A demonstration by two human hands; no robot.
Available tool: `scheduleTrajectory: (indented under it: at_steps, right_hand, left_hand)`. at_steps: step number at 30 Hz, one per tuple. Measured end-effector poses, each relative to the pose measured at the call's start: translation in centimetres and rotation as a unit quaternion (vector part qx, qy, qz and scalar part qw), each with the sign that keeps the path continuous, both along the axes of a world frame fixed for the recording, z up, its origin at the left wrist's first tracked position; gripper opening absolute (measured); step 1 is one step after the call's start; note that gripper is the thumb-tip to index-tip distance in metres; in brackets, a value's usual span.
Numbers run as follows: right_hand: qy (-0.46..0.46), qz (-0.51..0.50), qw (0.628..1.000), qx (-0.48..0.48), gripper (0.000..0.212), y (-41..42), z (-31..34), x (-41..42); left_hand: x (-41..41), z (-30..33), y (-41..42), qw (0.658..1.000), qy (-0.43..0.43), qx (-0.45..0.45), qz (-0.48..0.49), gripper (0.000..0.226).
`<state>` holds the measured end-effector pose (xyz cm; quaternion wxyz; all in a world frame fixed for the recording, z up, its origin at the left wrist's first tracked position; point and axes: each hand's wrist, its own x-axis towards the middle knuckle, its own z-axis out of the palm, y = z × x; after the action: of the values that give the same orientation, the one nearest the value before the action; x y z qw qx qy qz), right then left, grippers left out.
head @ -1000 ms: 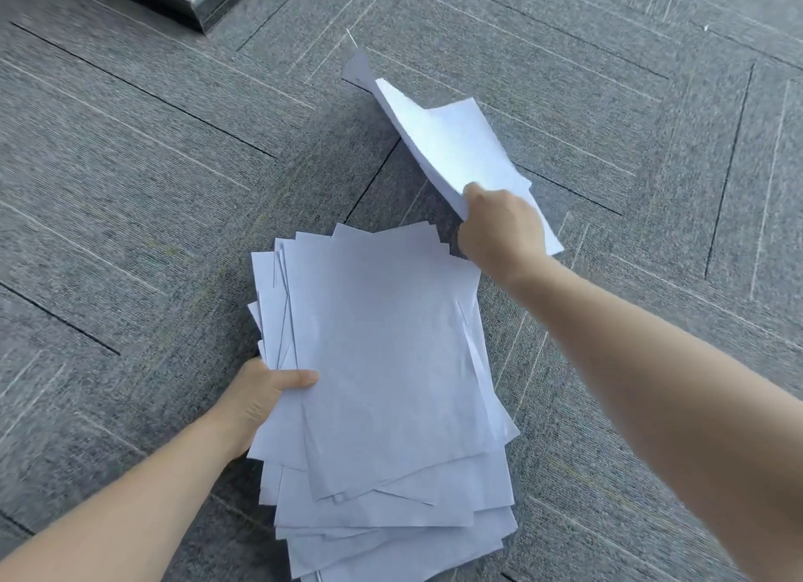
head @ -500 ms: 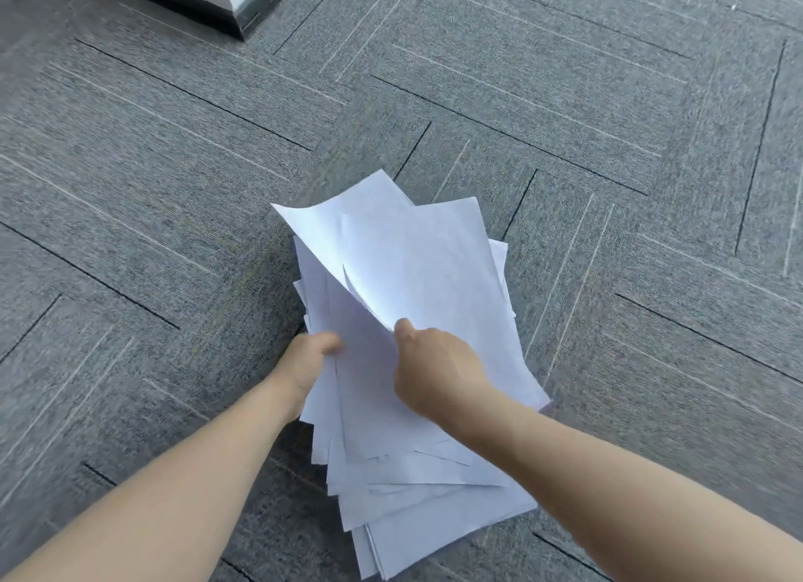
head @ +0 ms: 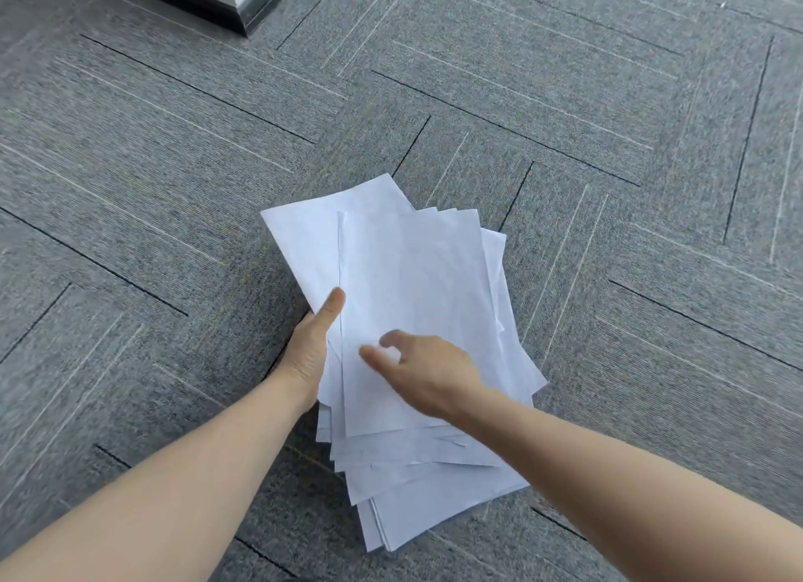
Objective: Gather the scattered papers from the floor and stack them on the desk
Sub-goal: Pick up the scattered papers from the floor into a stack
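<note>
An uneven pile of white papers (head: 408, 286) sits in the middle of the view over the grey carpet. My left hand (head: 313, 342) grips the pile's left edge, thumb on top and fingers hidden underneath. My right hand (head: 430, 373) hovers just over the top sheet near its lower middle, fingers loosely curled and blurred, with nothing in them. The sheets are fanned out, their corners sticking out at the bottom and right.
Grey carpet tiles (head: 608, 147) with thin line patterns cover the floor all around. The dark base and metal corner of a piece of furniture (head: 243, 12) stands at the top left.
My right hand carried a sheet from the far floor onto the pile, laid it flat and let it go. The view shifted so the pile sits more central.
</note>
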<state>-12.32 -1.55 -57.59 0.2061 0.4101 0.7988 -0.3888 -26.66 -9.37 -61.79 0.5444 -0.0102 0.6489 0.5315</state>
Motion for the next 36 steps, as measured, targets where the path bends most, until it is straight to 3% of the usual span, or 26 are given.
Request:
scheduleTrajectory:
  at_steps: [4,7,13,19,26,36]
  right_hand:
    - [0.003,-0.114,0.984,0.139,0.049,3.5,-1.4,2.3]
    - [-0.039,-0.211,0.962,0.170,0.056,6.2,-2.1,4.6]
    - [0.020,-0.374,0.926,0.045,0.056,9.3,-3.2,6.3]
    - [0.082,-0.420,0.903,-0.030,0.016,10.1,-2.8,6.4]
    - [0.145,-0.451,0.876,-0.090,0.028,11.0,-3.9,7.8]
    - [0.259,-0.486,0.809,-0.205,0.035,12.4,-2.8,8.8]
  left_hand:
    - [0.6,0.0,0.4,0.994,0.105,-0.030,-0.001,0.040]
    - [1.0,-0.1,0.4,0.992,0.118,-0.042,-0.017,0.033]
    - [1.4,0.0,0.5,0.994,0.076,-0.052,-0.057,0.025]
    - [1.9,0.0,0.9,0.991,0.088,-0.051,-0.083,0.024]
    - [1.6,-0.2,1.6,0.987,0.135,-0.027,-0.080,0.029]
    - [1.7,0.9,3.4,0.988,0.127,0.008,-0.088,0.033]
